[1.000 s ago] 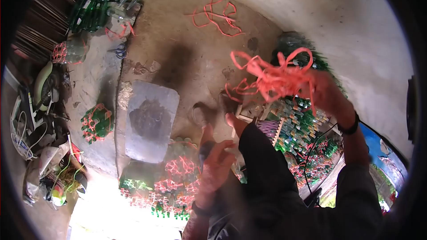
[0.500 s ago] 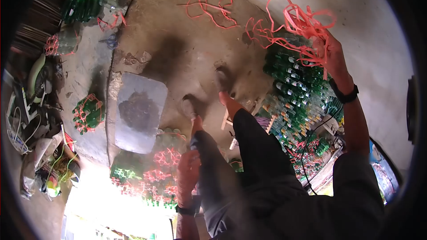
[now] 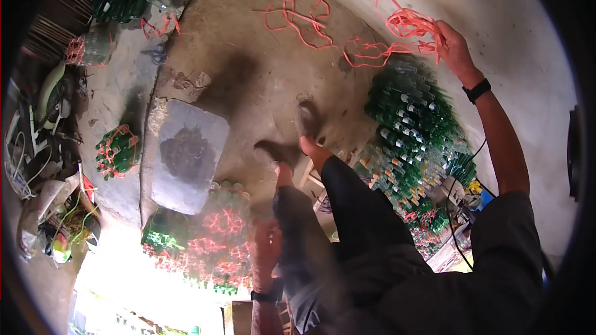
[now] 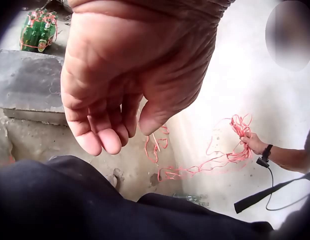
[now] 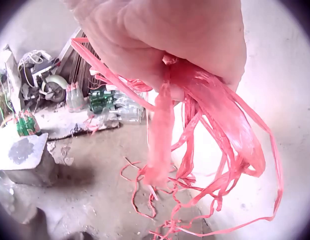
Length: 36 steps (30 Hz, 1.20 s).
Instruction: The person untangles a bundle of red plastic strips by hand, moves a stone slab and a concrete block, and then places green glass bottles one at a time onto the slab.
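Note:
My right hand (image 3: 457,53), raised at the right in the head view, grips a tangled bundle of red plastic twine (image 3: 410,23). Loops and flat strands hang from the fist in the right wrist view, where the twine (image 5: 240,140) spreads out below the fingers. One longer strand trails away to the left in front of the wall. My left hand (image 3: 266,248) hangs low beside the left leg. In the left wrist view its fingers (image 4: 110,140) are loosely bent and hold nothing. More red twine (image 3: 287,15) lies loose on the floor ahead.
Green and clear bottles (image 3: 406,115) are stacked along the wall at right. A grey block (image 3: 171,189) stands left of the feet, near a tied bottle bundle (image 3: 118,152). Blue-handled scissors (image 3: 156,54) lie on the ledge. Twine-tied bottles (image 3: 217,245) stand near the bright doorway.
My right hand has risen up and away from the bottle stack, carrying the twine toward the wall, and the bundle now hangs narrower with a trailing strand. My left hand has dropped beside the leg.

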Motion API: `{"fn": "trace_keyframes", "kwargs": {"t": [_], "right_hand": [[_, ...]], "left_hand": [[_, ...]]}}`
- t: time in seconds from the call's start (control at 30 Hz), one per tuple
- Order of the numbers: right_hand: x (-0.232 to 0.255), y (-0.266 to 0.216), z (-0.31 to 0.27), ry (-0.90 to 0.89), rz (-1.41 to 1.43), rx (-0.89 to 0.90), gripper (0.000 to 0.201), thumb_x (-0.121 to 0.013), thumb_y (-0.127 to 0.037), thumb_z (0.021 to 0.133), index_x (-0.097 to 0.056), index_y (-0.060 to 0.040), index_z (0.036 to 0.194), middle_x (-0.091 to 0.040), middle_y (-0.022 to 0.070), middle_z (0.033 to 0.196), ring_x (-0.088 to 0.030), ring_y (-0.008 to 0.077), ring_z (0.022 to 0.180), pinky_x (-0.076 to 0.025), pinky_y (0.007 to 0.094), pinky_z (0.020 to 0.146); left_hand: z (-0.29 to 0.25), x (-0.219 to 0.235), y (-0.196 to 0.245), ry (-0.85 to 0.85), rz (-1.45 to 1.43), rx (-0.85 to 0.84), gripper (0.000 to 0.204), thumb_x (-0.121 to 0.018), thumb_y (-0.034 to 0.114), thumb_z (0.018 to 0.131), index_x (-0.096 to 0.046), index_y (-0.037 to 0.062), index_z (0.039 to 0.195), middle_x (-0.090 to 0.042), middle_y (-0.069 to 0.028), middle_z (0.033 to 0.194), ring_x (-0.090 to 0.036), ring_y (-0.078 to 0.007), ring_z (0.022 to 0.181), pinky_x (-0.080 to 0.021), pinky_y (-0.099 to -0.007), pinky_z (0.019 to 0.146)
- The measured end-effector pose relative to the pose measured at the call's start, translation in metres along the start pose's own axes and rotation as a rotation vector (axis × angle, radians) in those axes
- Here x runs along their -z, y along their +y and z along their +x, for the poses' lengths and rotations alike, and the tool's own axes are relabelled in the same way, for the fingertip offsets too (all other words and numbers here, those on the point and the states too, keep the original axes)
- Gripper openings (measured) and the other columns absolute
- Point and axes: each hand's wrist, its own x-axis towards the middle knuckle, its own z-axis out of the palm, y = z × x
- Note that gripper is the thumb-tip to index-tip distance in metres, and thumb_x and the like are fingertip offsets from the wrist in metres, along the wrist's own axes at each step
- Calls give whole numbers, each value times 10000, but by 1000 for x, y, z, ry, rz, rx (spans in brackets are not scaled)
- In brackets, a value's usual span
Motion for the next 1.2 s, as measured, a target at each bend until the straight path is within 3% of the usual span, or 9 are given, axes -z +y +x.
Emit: {"fn": "trace_keyframes", "kwargs": {"t": [0.07, 0.2, 0.4, 0.5, 0.63, 0.8, 0.93, 1.0, 1.2], "right_hand": [[-3, 2, 10, 122, -21, 98, 284, -588, 36, 865, -557, -30, 1139, -621, 177, 949, -639, 332, 842, -511, 368, 731], [11, -13, 25, 116, -215, 153, 334, -625, -1, 849, -565, -48, 1174, -637, 192, 1083, -634, 392, 974, -520, 441, 790], [-13, 54, 18, 66, -543, 49, 380, -588, -13, 856, -563, -80, 1230, -602, 198, 1087, -595, 413, 1025, -500, 472, 869], [-37, -7, -14, 76, -425, 85, 368, -573, -3, 849, -573, -65, 1213, -600, 198, 1086, -605, 401, 1021, -504, 446, 867], [-116, -117, -79, -252, 232, -5, 237, -631, -34, 874, -622, -44, 1110, -630, 166, 940, -648, 324, 804, -533, 395, 737], [-191, -248, -150, -601, 365, 134, 176, -677, -87, 861, -616, -43, 1020, -640, 143, 836, -661, 308, 772, -531, 405, 680], [-250, -272, -181, -737, 317, 277, 158, -677, -86, 836, -608, -52, 973, -630, 152, 798, -644, 348, 769, -515, 428, 655], [-264, -270, -180, -962, 201, 327, 121, -655, -118, 851, -581, -47, 914, -629, 170, 808, -638, 372, 779, -505, 447, 662], [-288, -251, -148, -934, 299, 314, 140, -615, -171, 872, -556, -45, 866, -619, 195, 795, -631, 410, 807, -500, 487, 707]], "left_hand": [[-2, -3, -5, -7, -29, -44, 214, -592, 54, 915, -619, 38, 1127, -633, -90, 1050, -650, -196, 925, -526, -309, 786], [-7, 2, -20, -9, -31, -72, 198, -582, 28, 909, -607, 21, 1105, -612, -102, 1056, -652, -208, 929, -532, -309, 790], [-14, 15, -44, 30, -10, -73, 264, -616, 81, 923, -610, 32, 1183, -647, -153, 1086, -691, -276, 898, -571, -360, 739], [-14, 22, -54, 54, -43, -93, 258, -618, 97, 918, -621, 38, 1168, -652, -167, 1060, -695, -288, 884, -570, -370, 717], [-7, 16, -86, 136, -1, -60, 224, -632, 114, 889, -640, 30, 1096, -644, -186, 1025, -666, -329, 865, -543, -421, 768], [-6, 4, -95, 163, -73, 31, 206, -630, 119, 885, -639, 41, 1075, -643, -192, 1015, -651, -359, 917, -526, -443, 812], [1, -19, -107, 209, 46, -63, 246, -656, 122, 891, -647, 25, 1117, -643, -172, 1072, -690, -308, 913, -546, -403, 800], [5, -24, -88, 214, -121, 127, 236, -663, 136, 888, -660, 20, 1094, -647, -178, 1061, -689, -306, 920, -543, -407, 812], [1, -51, -85, 329, -195, 78, 234, -653, 139, 898, -635, 54, 1115, -657, -160, 1002, -682, -298, 826, -541, -405, 723]]}}
